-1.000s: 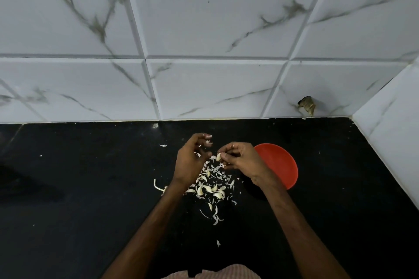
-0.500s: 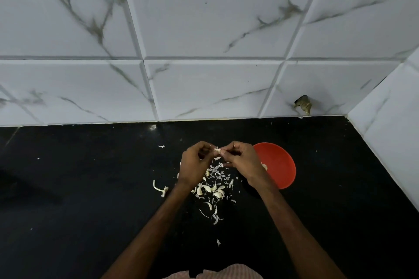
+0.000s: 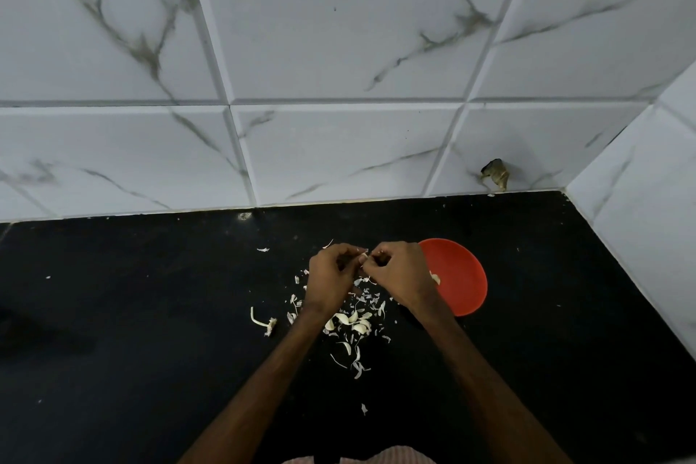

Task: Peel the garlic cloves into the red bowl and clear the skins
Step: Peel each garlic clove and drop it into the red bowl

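Note:
My left hand [image 3: 329, 277] and my right hand [image 3: 401, 275] meet above the black counter, fingertips together. Between them both pinch one small pale garlic clove [image 3: 363, 258]. A pile of white garlic skins and cloves [image 3: 354, 320] lies on the counter under and just in front of the hands. The red bowl [image 3: 461, 277] stands just right of my right hand, partly hidden by it; a pale peeled clove [image 3: 435, 278] shows inside.
A garlic stem piece [image 3: 263, 322] lies left of the pile, and stray skin flakes [image 3: 262, 249] lie further out. The black counter [image 3: 132, 313] ends at a marble-tiled wall behind and on the right. A dark chipped spot [image 3: 495, 175] marks the wall.
My left hand has closed in on the right one, and both now pinch the clove together. The view has shifted slightly.

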Action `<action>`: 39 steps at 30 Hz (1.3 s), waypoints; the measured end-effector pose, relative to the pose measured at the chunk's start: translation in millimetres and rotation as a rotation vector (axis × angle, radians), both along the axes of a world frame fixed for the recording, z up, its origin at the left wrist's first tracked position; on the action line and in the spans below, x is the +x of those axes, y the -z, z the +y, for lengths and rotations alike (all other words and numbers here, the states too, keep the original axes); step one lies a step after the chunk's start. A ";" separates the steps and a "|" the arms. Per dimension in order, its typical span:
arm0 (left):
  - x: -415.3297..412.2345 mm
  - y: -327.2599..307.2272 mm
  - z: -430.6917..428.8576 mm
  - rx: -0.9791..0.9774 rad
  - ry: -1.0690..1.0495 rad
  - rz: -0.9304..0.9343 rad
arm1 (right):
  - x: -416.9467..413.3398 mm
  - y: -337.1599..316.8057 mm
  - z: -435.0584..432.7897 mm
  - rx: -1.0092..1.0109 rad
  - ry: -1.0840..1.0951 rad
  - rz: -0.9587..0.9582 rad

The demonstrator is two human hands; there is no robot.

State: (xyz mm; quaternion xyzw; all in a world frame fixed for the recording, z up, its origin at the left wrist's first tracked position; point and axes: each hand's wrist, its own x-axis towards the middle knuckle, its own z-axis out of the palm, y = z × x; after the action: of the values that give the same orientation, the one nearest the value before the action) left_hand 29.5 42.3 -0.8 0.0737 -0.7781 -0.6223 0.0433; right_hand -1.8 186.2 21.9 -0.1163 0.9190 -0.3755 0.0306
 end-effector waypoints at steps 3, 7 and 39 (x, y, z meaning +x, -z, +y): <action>-2.8 1.2 0.4 -0.010 0.003 0.002 | 1.5 1.0 -2.6 0.007 0.022 0.026; -2.6 1.7 0.6 -0.010 0.017 -0.002 | 3.0 2.2 -3.8 -0.006 0.045 0.050; -7.3 3.7 -1.9 0.513 0.033 -0.104 | -4.4 0.9 10.3 -0.151 0.160 -0.002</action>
State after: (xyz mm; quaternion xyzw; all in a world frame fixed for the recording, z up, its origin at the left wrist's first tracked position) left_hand 22.2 40.4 -4.5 0.1015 -0.5971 -0.7953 -0.0272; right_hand -6.2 196.5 21.0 -0.0440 0.8945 -0.4448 -0.0077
